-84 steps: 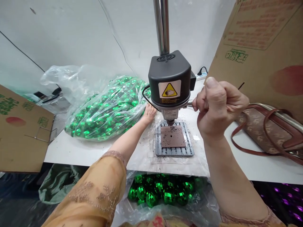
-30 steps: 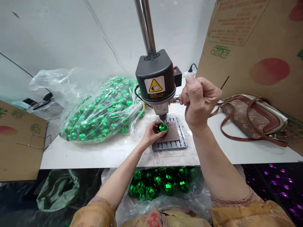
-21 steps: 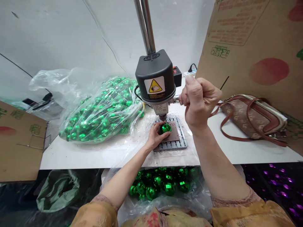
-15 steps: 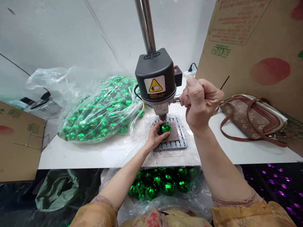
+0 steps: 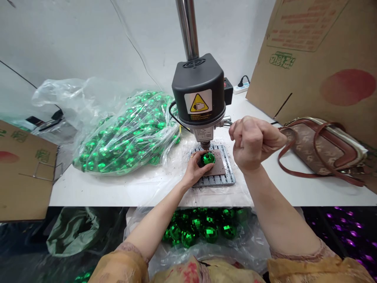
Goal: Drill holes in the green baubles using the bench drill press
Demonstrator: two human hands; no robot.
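Green and faceted, the ball [image 5: 209, 158] sits beneath the drill head [image 5: 198, 90], held between the fingers [image 5: 206, 169] of the left hand [image 5: 193, 170]; right of that head, the right hand [image 5: 255, 141], closed on the lever [image 5: 226, 121], has dropped, apparently bringing the chuck [image 5: 205, 145] nearer the ball.

pass: tabletop strip [image 5: 118, 192], lower left | blocked: drill head [image 5: 198, 88] centre; green-ball bag [image 5: 126, 137] left; handbag [image 5: 332, 151] right; carton [image 5: 312, 67] upper right | under chuck [image 5: 205, 145]: left hand [image 5: 196, 168], ball [image 5: 209, 158]
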